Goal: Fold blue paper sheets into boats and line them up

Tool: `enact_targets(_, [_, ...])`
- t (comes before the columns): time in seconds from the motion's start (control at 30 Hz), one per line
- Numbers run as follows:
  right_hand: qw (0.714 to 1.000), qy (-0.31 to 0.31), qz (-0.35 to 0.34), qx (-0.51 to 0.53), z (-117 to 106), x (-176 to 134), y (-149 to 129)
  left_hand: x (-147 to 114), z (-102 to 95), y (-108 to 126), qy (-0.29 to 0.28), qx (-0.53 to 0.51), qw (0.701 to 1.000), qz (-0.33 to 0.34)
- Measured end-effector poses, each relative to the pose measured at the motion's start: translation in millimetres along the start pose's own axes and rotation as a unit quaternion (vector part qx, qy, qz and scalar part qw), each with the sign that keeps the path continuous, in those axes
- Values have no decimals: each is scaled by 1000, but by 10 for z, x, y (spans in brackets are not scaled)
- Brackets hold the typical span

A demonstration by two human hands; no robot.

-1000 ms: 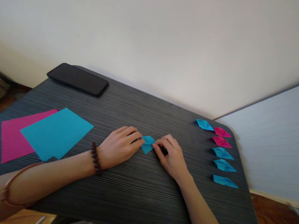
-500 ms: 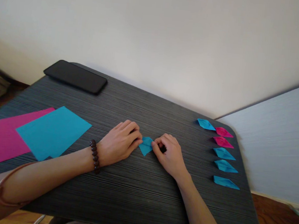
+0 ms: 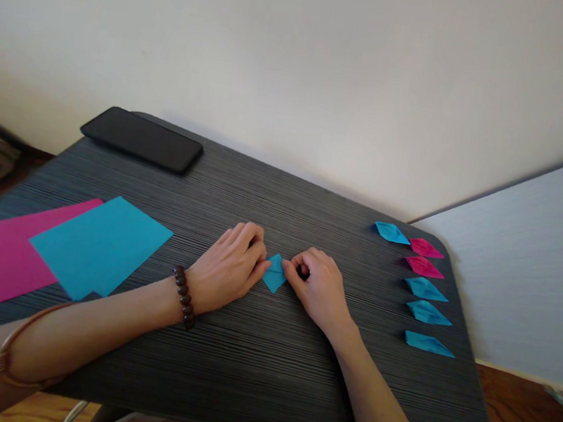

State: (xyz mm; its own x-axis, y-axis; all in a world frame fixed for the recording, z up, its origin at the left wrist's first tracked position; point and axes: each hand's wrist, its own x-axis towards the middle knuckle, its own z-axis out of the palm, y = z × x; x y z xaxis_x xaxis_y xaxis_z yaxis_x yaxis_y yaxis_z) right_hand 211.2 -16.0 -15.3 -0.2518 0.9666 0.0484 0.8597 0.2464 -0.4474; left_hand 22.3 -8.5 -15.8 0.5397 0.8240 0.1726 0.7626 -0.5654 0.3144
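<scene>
A small piece of folded blue paper [image 3: 275,275], diamond-shaped with one corner toward me, lies at the middle of the dark table [image 3: 255,369]. My left hand [image 3: 233,263] pinches its left corner between thumb and fingers. On the opposite side, my right hand [image 3: 316,285] has its thumb and curled fingers closed on the right corner. The fingertips cover both side corners. A crease runs across the paper's upper part.
Blue sheets [image 3: 107,246] overlap a pink sheet [image 3: 20,257] at the left. A black phone-like slab [image 3: 142,141] lies at the back left. Along the right edge sit several folded paper boats, blue [image 3: 427,289] and pink [image 3: 425,266]. A wall rises behind the table.
The paper's top now comes to a sharper point, where it looked rounded before. Both hands stay at its sides, the right fingers shifted slightly left. The view has tilted a little.
</scene>
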Motion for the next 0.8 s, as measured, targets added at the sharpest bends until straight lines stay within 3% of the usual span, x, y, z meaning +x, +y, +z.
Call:
enact_targets(0.3, [1000,5,3,-11,18,-8,-24,-5,1,13,-1,35,999,4])
enact_targets(0.8, [999,43,-8,2,49,-80,23,7,17,-59,14,-12,1000,21])
